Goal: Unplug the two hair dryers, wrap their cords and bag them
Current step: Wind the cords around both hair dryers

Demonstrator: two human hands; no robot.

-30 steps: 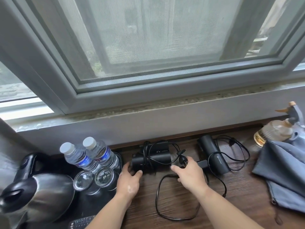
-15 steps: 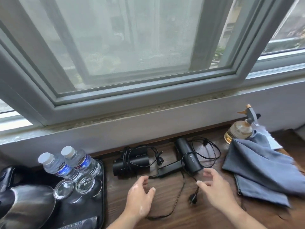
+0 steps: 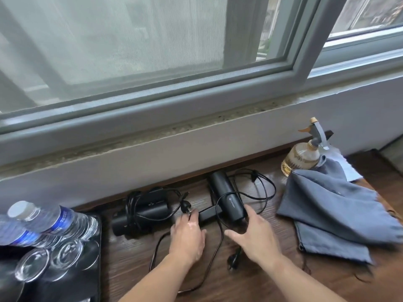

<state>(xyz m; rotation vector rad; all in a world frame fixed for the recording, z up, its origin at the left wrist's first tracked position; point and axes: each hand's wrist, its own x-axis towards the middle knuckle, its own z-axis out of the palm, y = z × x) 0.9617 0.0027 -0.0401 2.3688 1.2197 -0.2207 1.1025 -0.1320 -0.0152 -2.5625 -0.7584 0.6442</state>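
Note:
Two black hair dryers lie on the wooden table point(image 3: 250, 286) under the window. The left dryer point(image 3: 141, 216) has its cord wound round the body, and its plug point(image 3: 186, 209) rests beside it. The right dryer point(image 3: 226, 199) lies with its handle pointing left; its loose cord point(image 3: 220, 240) loops over the table and ends in a plug point(image 3: 232, 259). My left hand point(image 3: 187, 236) touches the end of that handle with its fingertips. My right hand point(image 3: 253, 234) is spread, fingers against the barrel's near end. A grey cloth bag point(image 3: 327, 210) lies to the right.
A glass spray bottle point(image 3: 303, 155) stands behind the bag. At the left, a black tray point(image 3: 97, 269) holds two water bottles point(image 3: 50, 223) and upturned glasses point(image 3: 65, 253). The wall below the window sill point(image 3: 196, 127) bounds the table at the back.
Both hands left the wrapped left dryer and moved right to the second dryer. The view swung right, so the kettle is out of frame.

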